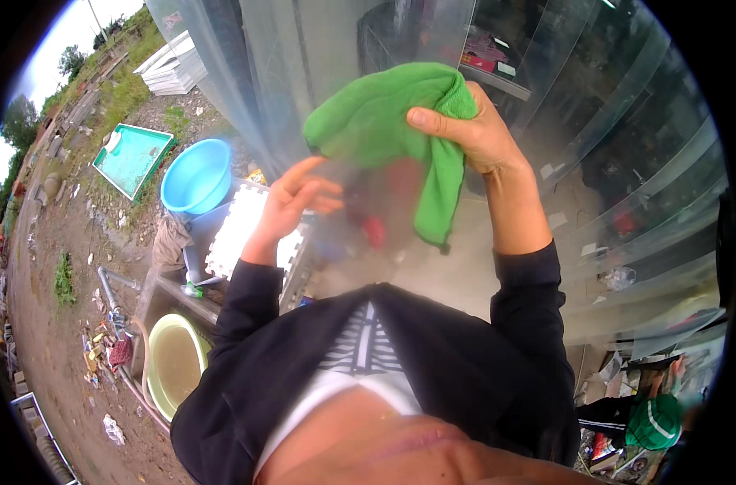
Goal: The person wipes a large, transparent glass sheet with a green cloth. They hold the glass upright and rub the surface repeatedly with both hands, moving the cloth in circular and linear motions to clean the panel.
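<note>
My right hand (485, 133) is raised and closed on a green cloth (384, 109), the thumb pressed over its bunched part. The cloth spreads to the left, and one end hangs below the hand. My left hand (291, 202) is just below the cloth's left end with its fingers apart and bent. Its index fingertip is close to the cloth's edge; whether they touch I cannot tell. Nothing shows in the left hand. Beyond the cloth hangs a clear plastic curtain (303, 65), hazy and folded.
On the left are a blue basin (196, 176), a teal tray (133, 160), a white foam mat (243, 230) and a sink (162, 293). A pale yellow basin (174, 364) holds murky water. White panels (172, 66) are stacked behind. A green container (655, 422) stands at lower right.
</note>
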`<state>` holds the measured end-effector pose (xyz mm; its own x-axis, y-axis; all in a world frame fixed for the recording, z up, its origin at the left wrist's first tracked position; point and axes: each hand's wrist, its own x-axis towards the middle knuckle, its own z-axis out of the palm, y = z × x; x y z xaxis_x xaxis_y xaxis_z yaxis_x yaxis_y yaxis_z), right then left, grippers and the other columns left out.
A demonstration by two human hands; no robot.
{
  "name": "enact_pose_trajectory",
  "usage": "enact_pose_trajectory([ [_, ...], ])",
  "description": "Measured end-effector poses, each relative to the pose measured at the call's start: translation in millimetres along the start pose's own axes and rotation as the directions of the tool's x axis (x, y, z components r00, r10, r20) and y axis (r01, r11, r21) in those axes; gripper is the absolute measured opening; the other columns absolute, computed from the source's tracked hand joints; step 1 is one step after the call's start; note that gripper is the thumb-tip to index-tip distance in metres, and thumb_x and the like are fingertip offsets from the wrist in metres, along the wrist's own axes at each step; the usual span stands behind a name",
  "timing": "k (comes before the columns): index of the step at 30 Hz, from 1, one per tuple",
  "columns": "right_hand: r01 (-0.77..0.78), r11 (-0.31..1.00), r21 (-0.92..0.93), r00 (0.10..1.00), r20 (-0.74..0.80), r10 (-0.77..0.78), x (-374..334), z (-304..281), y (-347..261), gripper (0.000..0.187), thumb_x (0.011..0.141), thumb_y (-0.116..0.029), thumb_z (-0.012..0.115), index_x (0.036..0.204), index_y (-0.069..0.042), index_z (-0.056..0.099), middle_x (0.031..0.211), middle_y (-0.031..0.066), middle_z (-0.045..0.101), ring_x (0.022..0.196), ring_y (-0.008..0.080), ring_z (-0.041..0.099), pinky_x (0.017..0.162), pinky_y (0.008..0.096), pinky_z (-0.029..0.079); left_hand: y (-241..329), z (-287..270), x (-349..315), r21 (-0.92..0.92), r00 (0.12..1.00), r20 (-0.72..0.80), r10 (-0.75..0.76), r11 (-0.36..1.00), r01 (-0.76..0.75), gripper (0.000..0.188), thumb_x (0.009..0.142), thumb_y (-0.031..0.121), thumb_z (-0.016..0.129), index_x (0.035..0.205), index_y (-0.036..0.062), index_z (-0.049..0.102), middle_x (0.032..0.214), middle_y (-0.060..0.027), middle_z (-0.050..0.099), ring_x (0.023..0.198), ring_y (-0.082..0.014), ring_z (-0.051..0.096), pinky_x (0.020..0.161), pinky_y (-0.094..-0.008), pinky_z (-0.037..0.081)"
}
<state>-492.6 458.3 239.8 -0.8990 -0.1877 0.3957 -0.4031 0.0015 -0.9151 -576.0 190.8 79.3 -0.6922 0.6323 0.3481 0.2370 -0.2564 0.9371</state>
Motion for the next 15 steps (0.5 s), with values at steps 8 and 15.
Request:
enact_pose_trajectory([
  [8, -0.172, 0.978, -0.122, 0.979, -0.134, 0.156, -89, 28, 88, 0.028, 0.08, -0.011, 0.075, 0.105, -0.003, 0.067, 0.082, -0.0029, 0.065, 0.071, 0.0044, 0.055, 0.064, 0.0219, 0.045, -8, 3, 6, -0.023, 1.0, 0.015, -0.018, 1.0, 0.019, 0.043, 0.098, 0.017, 0.048, 0.137, 0.0033, 0.038, 0.1, -0.0196, 0.066, 0.084, -0.0295, 0.069, 0.071, -0.0322, 0.057],
  [15, -0.158, 0.972, -0.174, 0.945, -0.313, 0.098, -116, 41, 126, 0.017, 0.081, -0.009, 0.074, 0.095, -0.002, 0.068, 0.081, -0.0031, 0.064, 0.074, 0.0052, 0.055, 0.065, 0.0228, 0.045, -35, -9, 0, -0.106, 0.992, 0.063, -0.108, 0.988, 0.114, 0.036, 0.098, 0.019, 0.049, 0.127, -0.002, 0.047, 0.107, -0.0212, 0.065, 0.093, -0.0292, 0.067, 0.081, -0.0369, 0.054],
])
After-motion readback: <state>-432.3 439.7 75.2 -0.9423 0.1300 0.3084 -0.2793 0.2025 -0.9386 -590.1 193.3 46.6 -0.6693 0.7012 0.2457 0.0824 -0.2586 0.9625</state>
